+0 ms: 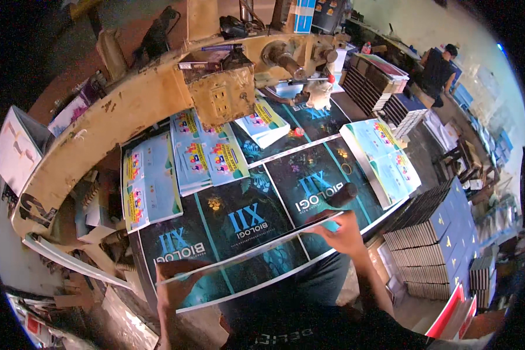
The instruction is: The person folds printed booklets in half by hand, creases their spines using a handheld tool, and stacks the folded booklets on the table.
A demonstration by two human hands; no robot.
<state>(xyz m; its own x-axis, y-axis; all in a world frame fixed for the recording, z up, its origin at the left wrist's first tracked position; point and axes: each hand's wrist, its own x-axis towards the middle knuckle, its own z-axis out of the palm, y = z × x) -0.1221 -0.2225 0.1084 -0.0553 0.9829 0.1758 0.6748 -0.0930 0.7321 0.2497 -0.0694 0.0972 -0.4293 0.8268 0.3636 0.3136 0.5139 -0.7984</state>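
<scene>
My left hand [178, 286] grips the near left end of a thin stack of large dark printed cover sheets [251, 252], and my right hand [344, 233] grips its right end. The stack is lifted a little at its near edge, above more dark cover sheets [239, 213] that lie flat on the work table. Stacks of light blue and yellow printed sheets [207, 153] lie beyond, under the worn yellow arm of a cutting machine [128, 105]. A black cylinder [343, 194] rests on the dark sheets just beyond my right hand.
Another pile of light blue printed sheets [385, 158] lies at the table's right end. Tall stacks of dark blue books [437, 239] stand on the floor at right. A person in dark clothes [437, 73] sits at the far right by more stacked books [373, 79]. Scrap paper [76, 262] lies at left.
</scene>
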